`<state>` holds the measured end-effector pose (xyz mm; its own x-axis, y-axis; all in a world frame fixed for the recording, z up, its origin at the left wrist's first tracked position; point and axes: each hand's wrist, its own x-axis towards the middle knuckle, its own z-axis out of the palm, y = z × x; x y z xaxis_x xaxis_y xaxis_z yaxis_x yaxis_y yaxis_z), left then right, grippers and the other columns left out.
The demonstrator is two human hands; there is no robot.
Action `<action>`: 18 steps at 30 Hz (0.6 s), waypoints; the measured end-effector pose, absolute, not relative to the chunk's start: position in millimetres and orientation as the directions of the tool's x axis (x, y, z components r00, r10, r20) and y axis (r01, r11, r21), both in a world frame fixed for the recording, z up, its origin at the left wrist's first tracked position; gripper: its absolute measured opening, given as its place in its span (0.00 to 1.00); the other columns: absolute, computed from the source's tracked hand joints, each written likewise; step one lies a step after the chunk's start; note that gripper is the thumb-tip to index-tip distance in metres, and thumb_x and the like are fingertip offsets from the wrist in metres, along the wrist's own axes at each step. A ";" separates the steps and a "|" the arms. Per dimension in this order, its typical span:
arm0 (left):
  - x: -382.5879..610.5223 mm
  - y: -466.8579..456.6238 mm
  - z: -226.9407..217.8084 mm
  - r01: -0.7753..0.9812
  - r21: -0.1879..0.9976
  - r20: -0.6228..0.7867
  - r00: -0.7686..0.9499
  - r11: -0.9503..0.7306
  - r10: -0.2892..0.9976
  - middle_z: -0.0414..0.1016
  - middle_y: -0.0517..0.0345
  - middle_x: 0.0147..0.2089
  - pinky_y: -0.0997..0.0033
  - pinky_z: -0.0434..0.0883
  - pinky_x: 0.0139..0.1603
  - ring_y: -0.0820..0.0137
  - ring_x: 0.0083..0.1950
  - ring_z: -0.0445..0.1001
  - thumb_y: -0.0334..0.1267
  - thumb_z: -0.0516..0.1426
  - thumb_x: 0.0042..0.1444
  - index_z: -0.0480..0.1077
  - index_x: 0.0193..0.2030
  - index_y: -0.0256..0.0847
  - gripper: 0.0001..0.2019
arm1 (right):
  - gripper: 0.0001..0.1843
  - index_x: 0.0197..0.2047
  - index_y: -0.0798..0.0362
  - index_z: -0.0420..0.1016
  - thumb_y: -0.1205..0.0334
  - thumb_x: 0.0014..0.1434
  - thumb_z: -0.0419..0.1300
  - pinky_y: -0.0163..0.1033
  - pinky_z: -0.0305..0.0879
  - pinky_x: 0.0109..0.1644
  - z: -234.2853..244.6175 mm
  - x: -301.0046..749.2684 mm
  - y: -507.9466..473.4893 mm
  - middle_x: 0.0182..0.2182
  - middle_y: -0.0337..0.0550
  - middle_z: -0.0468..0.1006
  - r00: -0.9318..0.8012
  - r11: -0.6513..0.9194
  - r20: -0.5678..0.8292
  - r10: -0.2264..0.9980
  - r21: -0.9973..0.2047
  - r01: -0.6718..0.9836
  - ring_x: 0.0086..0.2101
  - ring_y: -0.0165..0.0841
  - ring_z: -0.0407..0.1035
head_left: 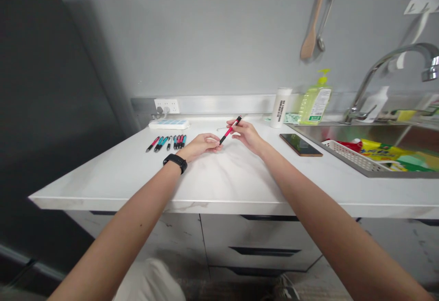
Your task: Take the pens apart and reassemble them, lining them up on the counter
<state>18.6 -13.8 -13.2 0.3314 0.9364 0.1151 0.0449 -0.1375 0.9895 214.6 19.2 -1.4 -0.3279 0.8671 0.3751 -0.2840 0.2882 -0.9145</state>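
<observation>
Pen (230, 130) in right hand (247, 136), more pens (167, 143) nearby.

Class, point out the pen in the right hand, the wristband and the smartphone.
pen (225, 135), head view, on the pink barrel
wristband (175, 163), head view, on the black strap
smartphone (301, 145), head view, on the dark screen

Left hand (201, 147) flat, right hand (246, 135) pinching, just apart

pink-and-black pen (230, 130) in the right hand (247, 136), left hand (200, 146) near its tip, row of pens (167, 143) to the left
</observation>
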 end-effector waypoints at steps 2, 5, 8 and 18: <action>17.4 -11.6 -14.2 0.033 0.986 0.143 0.302 -0.161 0.943 0.78 0.53 0.33 0.68 0.72 0.43 0.72 0.34 0.76 0.37 0.68 0.40 0.68 0.37 0.34 0.19 | 0.12 0.34 0.54 0.74 0.59 0.45 0.66 0.31 0.63 0.31 -2.3 214.6 20.5 0.32 0.40 0.75 -0.294 0.291 0.355 0.887 -0.926 -0.241 0.28 0.24 0.64; 16.4 -10.8 -14.5 0.014 0.978 0.198 0.270 -0.209 0.942 0.77 0.59 0.28 0.69 0.72 0.43 0.75 0.31 0.75 0.36 0.69 0.38 0.67 0.36 0.35 0.20 | 0.14 0.28 0.55 0.71 0.56 0.44 0.68 0.31 0.61 0.28 -3.3 214.0 21.8 0.27 0.39 0.73 -0.200 0.287 0.312 0.929 -0.947 -0.144 0.26 0.24 0.63; 18.1 -14.0 -13.0 0.030 0.983 0.164 0.292 -0.181 0.942 0.78 0.56 0.30 0.69 0.72 0.42 0.73 0.32 0.76 0.38 0.68 0.39 0.66 0.35 0.35 0.19 | 0.15 0.30 0.54 0.71 0.53 0.45 0.67 0.32 0.63 0.29 -3.1 215.8 20.6 0.30 0.41 0.76 -0.246 0.268 0.316 0.916 -0.941 -0.209 0.26 0.25 0.64; 19.8 -18.5 -11.0 0.007 0.979 0.191 0.303 -0.202 0.934 0.77 0.59 0.27 0.69 0.71 0.41 0.73 0.31 0.76 0.36 0.69 0.39 0.64 0.36 0.36 0.20 | 0.16 0.27 0.54 0.68 0.53 0.42 0.69 0.32 0.61 0.26 -3.8 212.9 21.0 0.24 0.36 0.74 -0.206 0.305 0.347 0.915 -0.928 -0.212 0.21 0.23 0.60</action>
